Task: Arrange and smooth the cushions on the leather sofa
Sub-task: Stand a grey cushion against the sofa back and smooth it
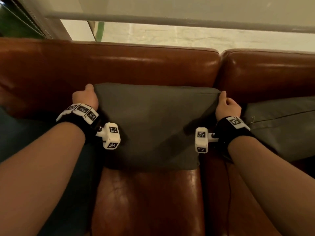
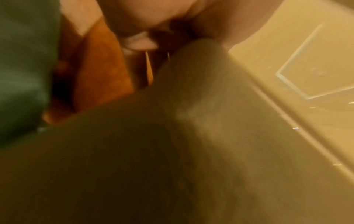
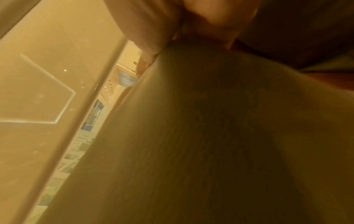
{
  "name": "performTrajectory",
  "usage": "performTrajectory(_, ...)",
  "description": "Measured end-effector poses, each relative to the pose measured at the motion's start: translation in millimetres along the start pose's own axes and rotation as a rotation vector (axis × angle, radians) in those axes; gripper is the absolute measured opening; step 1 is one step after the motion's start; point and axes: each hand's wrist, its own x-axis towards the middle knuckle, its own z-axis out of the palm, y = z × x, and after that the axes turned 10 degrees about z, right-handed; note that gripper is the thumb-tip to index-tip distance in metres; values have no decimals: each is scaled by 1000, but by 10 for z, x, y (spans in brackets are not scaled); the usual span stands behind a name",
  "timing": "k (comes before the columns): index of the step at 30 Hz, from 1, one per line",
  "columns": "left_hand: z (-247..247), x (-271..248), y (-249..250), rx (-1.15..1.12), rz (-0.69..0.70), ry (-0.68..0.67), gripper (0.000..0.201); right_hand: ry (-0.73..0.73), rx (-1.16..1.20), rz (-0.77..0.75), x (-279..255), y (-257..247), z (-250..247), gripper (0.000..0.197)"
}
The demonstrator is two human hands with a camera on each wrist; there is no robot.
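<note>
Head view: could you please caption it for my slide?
Both hands, left hand and right hand, grip grey cushion corners against leather sofa.

Both wrist views are blurred; the second grey cushion (image 1: 281,126) at three o'clock runs off-frame.

Window (image 1: 170,36) with lowered blind (image 1: 187,7), dim warm light

A dark grey square cushion (image 1: 150,123) stands tilted against the backrest of a glossy brown leather sofa (image 1: 119,65), its lower edge on the seat. Its two upper corners, at 10 and 2 o'clock, are gripped. A second grey cushion (image 1: 281,126) lies flatter on the seat at 3 o'clock, just beside the first.
</note>
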Motion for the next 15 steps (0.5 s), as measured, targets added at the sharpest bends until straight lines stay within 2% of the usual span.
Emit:
performTrajectory(2,-30,29,48,90,6,-39,52,45,37,16,-32,-64,-59,47)
performTrajectory(3,-49,3,84,149,58,-22,52,90,75,-31,-54,-102,-96,41)
performTrajectory(4,-52,-43,115,220,204,38,52,167,70,-175,-102,-154,-128,36)
performTrajectory(5,2,-144,136,299,465,98,53,225,-1,-392,-190,-190,-105,33)
performTrajectory(6,109,-314,155,396,770,97,53,197,-102,-643,-316,-235,-27,34)
performTrajectory(7,264,-504,163,516,1027,9,54,83,-230,-866,-438,-265,126,38)
performTrajectory(8,452,-664,124,639,1199,-107,54,-66,-403,-1001,-576,-278,306,44)
performTrajectory(9,619,-789,91,744,1235,-250,55,-194,-601,-1043,-707,-283,465,49)
performTrajectory(10,723,-829,56,842,1211,-357,56,-263,-781,-1036,-756,-269,574,52)
performTrajectory(11,737,-780,11,898,1190,-391,58,-278,-886,-1031,-718,-268,605,55)
performTrajectory(13,567,-470,-84,960,1177,-277,64,-225,-954,-983,-429,-295,473,65)
performTrajectory(15,280,-139,-146,1030,1053,-187,65,-152,-1013,-830,-96,-286,201,73)
